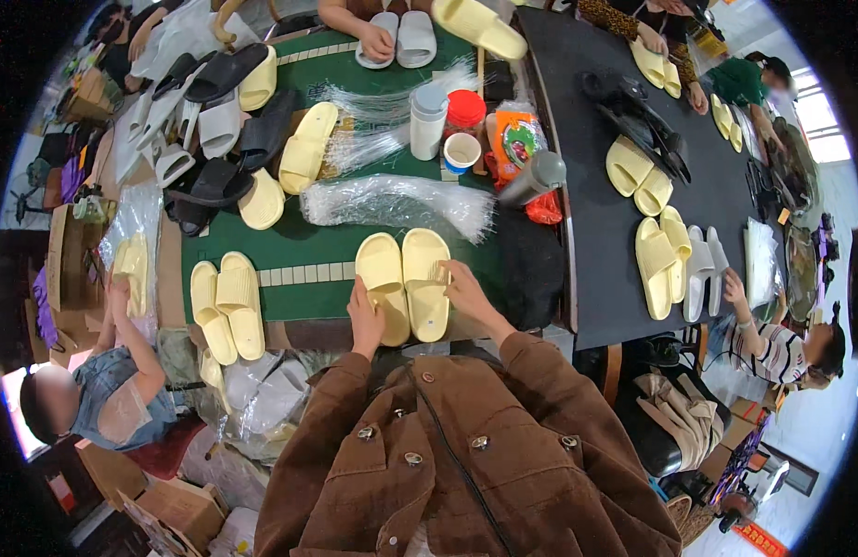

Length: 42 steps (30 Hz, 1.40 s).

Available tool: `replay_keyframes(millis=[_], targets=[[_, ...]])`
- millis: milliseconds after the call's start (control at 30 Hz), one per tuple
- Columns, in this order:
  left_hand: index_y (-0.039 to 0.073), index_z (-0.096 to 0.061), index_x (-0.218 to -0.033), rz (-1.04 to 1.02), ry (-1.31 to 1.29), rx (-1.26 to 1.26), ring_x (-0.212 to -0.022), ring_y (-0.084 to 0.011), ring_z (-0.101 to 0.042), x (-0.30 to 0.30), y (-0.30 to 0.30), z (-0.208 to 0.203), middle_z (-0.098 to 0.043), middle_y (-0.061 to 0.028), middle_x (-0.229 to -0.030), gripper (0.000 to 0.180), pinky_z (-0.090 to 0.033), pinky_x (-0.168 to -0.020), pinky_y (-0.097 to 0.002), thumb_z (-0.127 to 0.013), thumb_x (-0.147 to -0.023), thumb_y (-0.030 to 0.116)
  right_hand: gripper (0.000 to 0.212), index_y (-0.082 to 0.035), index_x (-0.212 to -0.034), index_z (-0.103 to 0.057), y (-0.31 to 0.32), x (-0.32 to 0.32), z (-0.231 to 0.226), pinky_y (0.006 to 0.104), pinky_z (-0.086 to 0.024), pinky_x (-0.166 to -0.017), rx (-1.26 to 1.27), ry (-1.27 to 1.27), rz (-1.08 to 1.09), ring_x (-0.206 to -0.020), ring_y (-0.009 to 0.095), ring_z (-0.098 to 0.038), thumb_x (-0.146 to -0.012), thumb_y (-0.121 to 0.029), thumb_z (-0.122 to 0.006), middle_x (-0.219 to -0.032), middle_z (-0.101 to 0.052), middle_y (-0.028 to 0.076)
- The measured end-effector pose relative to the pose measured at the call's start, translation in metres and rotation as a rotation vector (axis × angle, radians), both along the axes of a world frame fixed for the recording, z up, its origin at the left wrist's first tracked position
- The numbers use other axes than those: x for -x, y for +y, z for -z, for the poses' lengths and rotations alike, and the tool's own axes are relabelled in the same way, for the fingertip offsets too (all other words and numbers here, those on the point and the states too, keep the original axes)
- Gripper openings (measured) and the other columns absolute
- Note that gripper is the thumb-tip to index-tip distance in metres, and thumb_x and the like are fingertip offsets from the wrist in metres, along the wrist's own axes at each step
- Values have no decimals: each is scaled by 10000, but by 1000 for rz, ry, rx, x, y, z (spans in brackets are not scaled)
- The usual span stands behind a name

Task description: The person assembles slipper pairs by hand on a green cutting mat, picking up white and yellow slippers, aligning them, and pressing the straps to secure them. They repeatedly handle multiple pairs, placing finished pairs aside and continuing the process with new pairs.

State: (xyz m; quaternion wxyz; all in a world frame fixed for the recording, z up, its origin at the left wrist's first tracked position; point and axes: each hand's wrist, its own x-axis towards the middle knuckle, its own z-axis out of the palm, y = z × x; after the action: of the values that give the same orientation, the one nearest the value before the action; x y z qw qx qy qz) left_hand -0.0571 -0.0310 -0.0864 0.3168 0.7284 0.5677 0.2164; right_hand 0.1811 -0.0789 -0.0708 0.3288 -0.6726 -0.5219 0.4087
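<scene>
A pair of pale yellow slide slippers stands side by side at the table's front edge, toes pointing away from me. My left hand [365, 317] grips the outer edge of the left slipper [381, 265], its fingers closed along the side near the heel. The right slipper [426, 260] has my right hand [471, 292] at its outer edge, fingertips bent against it beside the strap. Just beyond the toes lies a bundle of clear plastic strands [401, 206]. Another yellow pair [227, 306] rests to the left.
A grey-lidded bottle [428, 123], a paper cup [461, 153] and a red-lidded jar [464, 111] stand mid-table. Black, grey and yellow slippers pile up at left [220, 176]. A black table [601, 269] at right bears more slippers. Several people work around.
</scene>
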Motion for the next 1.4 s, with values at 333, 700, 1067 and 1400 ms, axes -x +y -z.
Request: replay_keyframes(millis=[333, 700, 1067, 1400], targets=[[109, -237, -1447, 179, 193, -130, -1346, -432, -149, -24, 5, -47, -181, -224, -1463, 751, -215, -1060, -532, -576, -781, 40, 346, 0, -1112, -567, -55, -75, -84, 241, -456, -657, -60, 410, 377, -704, 106, -565, -826, 50, -379, -1002, -636, 91], [317, -327, -1410, 485, 473, -145, -1386, -396, -71, -66, -14, -60, -160, -99, -1512, 813, -24, -1021, -692, -661, -694, 125, 311, -23, -1100, -603, -232, -361, -71, 369, -421, -898, -3, -576, 1222, -1000, 299, -575, -833, -159, -519, -1042, -621, 153], [313, -338, -1406, 443, 486, -137, -1389, -380, -95, -69, -16, -64, -181, -100, -1509, 796, -46, -1033, -677, -646, -706, 92, 494, -126, -1291, -490, -193, -444, -51, 402, -410, -930, 282, -879, 848, -1139, 333, -485, -803, -129, -569, -1245, -517, 160], [184, -381, -1387, 331, 309, -114, -1317, -411, -221, -74, -34, -82, -296, -207, -1385, 708, -189, -1042, -574, -614, -731, 53, 266, 30, -997, -607, -202, -373, -85, 398, -431, -860, 175, -749, 699, -989, 381, -562, -784, -86, -497, -1022, -605, 244]])
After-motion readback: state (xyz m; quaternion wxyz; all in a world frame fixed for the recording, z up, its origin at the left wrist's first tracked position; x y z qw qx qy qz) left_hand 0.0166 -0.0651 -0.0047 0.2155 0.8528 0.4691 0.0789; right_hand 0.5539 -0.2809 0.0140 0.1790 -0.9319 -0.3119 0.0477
